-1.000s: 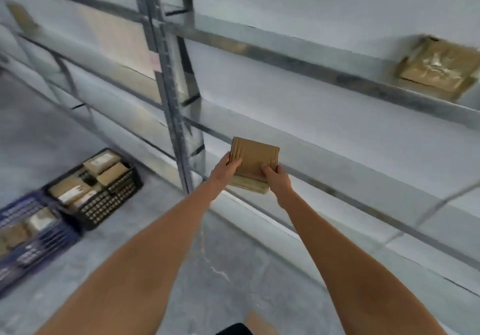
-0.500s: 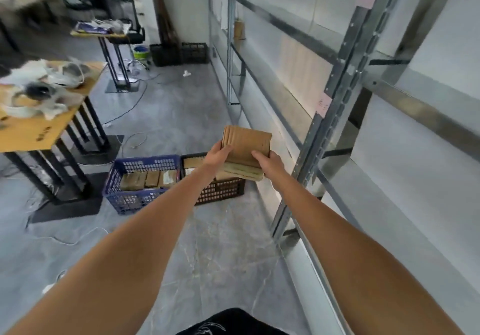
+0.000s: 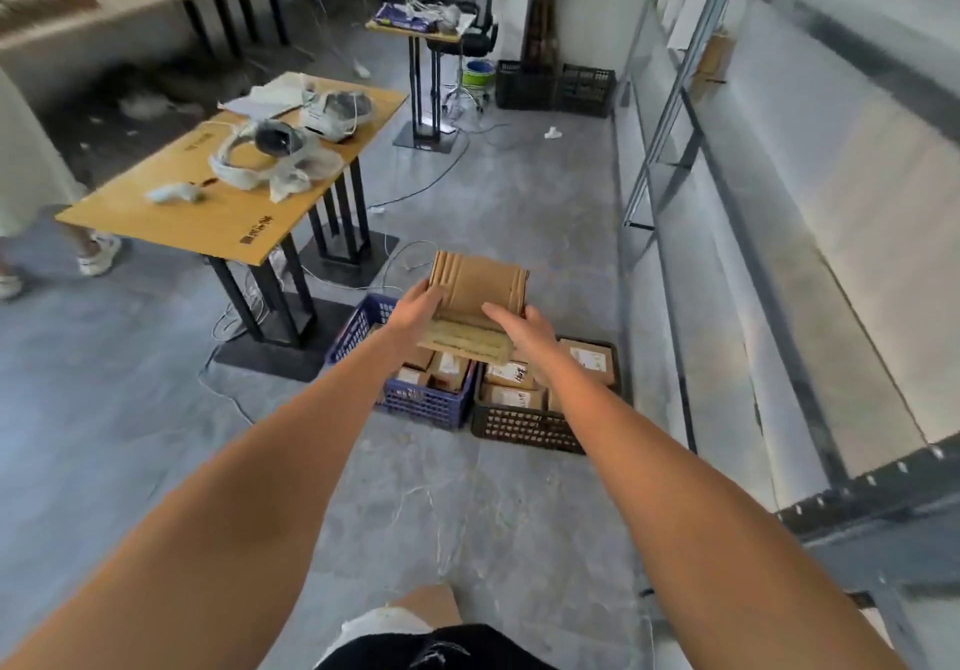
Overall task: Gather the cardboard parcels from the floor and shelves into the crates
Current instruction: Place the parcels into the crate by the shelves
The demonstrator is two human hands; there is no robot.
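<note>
A person is carrying a flat brown corrugated-cardboard parcel [image 3: 475,300] along the aisle, the left hand [image 3: 415,308] gripping its left edge and the right hand [image 3: 519,323] grasping its right edge, both arms stretched forward. Half a second ago the parcel was hanging short of the crates with the metal shelf post close beside it; now it is hovering directly above the blue plastic lattice crate [image 3: 415,399] and the black plastic lattice crate [image 3: 524,427], which are looming larger and nearer. A second ago the same parcel was being held against the shelving, the crates off to the left. Both crates are sitting side by side, touching, on the grey marbled concrete floor [image 3: 156,409], each holding labelled cardboard parcels. The long metal shelving rack [image 3: 675,160] is running along the right wall. To the left, a wooden-topped bench on black legs [image 3: 208,222] is carrying white headsets and wrapping, with cables trailing round its base. Two more dark crates [image 3: 553,87] are standing at the far wall.
</note>
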